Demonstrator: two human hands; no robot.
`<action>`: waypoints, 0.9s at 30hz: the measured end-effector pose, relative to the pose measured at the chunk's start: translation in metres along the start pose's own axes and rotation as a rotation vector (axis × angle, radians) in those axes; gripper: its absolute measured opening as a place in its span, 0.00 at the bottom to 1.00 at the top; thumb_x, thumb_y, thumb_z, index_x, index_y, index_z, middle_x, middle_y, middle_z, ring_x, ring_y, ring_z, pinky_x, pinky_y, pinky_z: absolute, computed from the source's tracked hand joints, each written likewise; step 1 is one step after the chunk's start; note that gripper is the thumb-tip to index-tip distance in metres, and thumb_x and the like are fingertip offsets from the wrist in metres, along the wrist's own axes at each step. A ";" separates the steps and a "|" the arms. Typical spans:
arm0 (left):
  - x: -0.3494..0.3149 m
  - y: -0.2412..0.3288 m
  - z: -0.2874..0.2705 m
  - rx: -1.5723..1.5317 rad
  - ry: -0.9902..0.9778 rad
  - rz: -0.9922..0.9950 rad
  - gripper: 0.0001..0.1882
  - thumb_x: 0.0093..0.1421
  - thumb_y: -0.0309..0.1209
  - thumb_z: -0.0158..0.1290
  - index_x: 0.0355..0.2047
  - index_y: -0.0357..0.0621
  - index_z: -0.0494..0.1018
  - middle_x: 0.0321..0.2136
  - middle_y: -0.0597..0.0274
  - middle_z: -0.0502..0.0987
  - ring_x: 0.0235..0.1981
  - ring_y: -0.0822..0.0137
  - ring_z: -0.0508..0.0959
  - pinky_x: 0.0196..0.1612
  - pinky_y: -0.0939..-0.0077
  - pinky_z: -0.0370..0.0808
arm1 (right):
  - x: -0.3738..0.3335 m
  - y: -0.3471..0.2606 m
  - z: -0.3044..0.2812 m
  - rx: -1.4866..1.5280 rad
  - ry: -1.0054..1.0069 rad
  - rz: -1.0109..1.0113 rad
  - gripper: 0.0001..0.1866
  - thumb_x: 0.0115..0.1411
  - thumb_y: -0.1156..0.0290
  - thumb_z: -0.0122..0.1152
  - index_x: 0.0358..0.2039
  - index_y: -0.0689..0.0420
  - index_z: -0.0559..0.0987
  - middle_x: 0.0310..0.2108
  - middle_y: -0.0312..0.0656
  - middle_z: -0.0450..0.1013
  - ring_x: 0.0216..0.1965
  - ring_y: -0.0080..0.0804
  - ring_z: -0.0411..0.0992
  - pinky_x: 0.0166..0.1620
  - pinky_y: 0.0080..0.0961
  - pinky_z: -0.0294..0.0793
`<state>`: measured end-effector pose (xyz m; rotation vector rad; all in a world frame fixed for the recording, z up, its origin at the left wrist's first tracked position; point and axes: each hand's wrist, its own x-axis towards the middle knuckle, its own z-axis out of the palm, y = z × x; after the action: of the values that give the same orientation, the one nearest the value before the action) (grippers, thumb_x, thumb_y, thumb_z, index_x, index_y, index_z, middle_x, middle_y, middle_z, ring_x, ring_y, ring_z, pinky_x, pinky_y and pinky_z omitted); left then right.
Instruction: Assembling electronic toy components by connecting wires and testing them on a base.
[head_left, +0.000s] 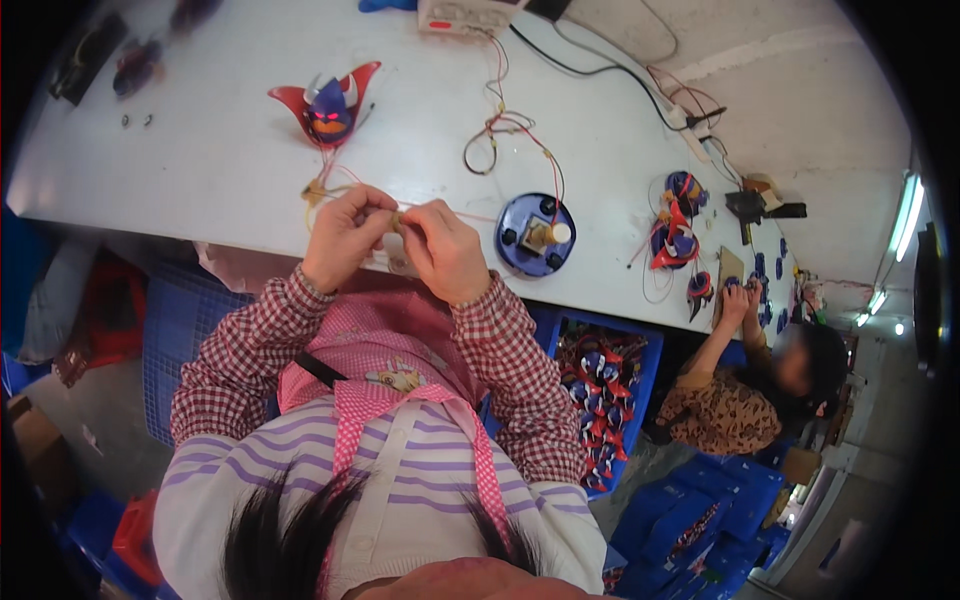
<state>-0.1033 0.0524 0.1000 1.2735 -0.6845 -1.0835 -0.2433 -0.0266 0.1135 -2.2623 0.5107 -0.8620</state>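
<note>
Over the table's near edge, my left hand (350, 238) and my right hand (443, 250) meet with fingertips closed in a pinch. Between them is a small yellowish piece (397, 222), mostly covered by the fingers; its kind I cannot make out. Thin wires run near both hands. Just beyond my left hand lies a purple toy head (328, 108) with a red winged collar and glowing pink eyes. Its wires trail down to a tan bit (318, 190) beside my left hand. Right of my right hand stands a round blue device (536, 235) with a metal fitting on top.
A white power unit (466, 16) at the back feeds wires to the round device. More toy heads (674, 243) lie to the right. Below the table edge sits a blue crate (640, 420) of toy parts. Farther right, a co-worker (735, 400) handles parts at the table.
</note>
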 end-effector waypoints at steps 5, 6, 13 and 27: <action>0.001 0.004 -0.004 0.028 -0.018 0.009 0.06 0.53 0.23 0.49 0.32 0.38 0.72 0.18 0.67 0.71 0.15 0.81 0.66 0.17 0.92 0.61 | 0.001 0.000 0.001 0.003 -0.017 -0.033 0.12 0.47 0.85 0.57 0.33 0.61 0.73 0.29 0.41 0.70 0.23 0.30 0.67 0.27 0.20 0.66; 0.001 0.005 -0.005 0.033 -0.028 0.008 0.06 0.53 0.23 0.49 0.32 0.38 0.72 0.18 0.67 0.70 0.15 0.80 0.66 0.17 0.92 0.61 | 0.001 0.000 0.001 0.003 -0.023 -0.031 0.12 0.47 0.85 0.57 0.34 0.61 0.73 0.29 0.41 0.70 0.23 0.31 0.67 0.27 0.20 0.66; 0.000 0.005 -0.005 0.029 -0.049 -0.048 0.06 0.53 0.24 0.50 0.31 0.37 0.73 0.18 0.67 0.70 0.15 0.80 0.67 0.17 0.91 0.62 | -0.002 0.000 -0.001 0.005 -0.048 -0.009 0.12 0.47 0.86 0.56 0.34 0.61 0.73 0.29 0.41 0.70 0.24 0.30 0.67 0.27 0.20 0.66; 0.003 0.008 -0.004 0.050 -0.075 0.025 0.05 0.53 0.20 0.48 0.32 0.36 0.71 0.18 0.66 0.70 0.13 0.81 0.65 0.15 0.92 0.62 | -0.001 0.000 0.000 0.009 -0.042 0.034 0.12 0.49 0.86 0.56 0.34 0.60 0.73 0.28 0.39 0.69 0.23 0.29 0.66 0.27 0.19 0.66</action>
<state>-0.0964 0.0506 0.1059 1.2692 -0.7864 -1.1035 -0.2438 -0.0265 0.1132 -2.2525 0.5243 -0.7961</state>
